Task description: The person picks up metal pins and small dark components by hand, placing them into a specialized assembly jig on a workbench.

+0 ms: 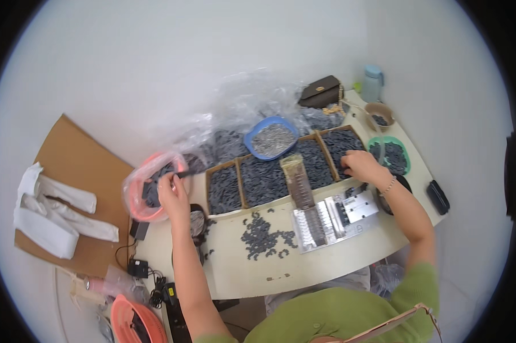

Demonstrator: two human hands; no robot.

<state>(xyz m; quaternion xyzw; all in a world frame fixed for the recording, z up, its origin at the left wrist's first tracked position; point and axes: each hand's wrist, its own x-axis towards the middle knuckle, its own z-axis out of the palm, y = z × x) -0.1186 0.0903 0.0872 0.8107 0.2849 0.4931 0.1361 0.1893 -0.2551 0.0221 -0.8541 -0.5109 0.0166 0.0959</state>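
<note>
My left hand [174, 199] is closed at the fingertips beside a pink basket [136, 201] lined with a clear plastic bag and holding dark grey parts. A short dark strip [189, 172] shows at those fingertips, but its kind is unclear. On the right, my right hand [363, 167] dips its bent fingers to the dark parts [337, 144] in the last compartment of a divided tray [232, 212]; what is between them is hidden. A metal fixture [331, 222] with slots and a block lies in front, with a clear slotted strip [298, 182] reaching from it over the tray.
Loose dark curved parts [262, 237] lie on the table. A blue bowl [271, 121] of small metal pins rests on the tray's back edge. Around the right side are a green bowl [407, 162], a black case [438, 197], a bottle [373, 86] and a handbag [322, 91].
</note>
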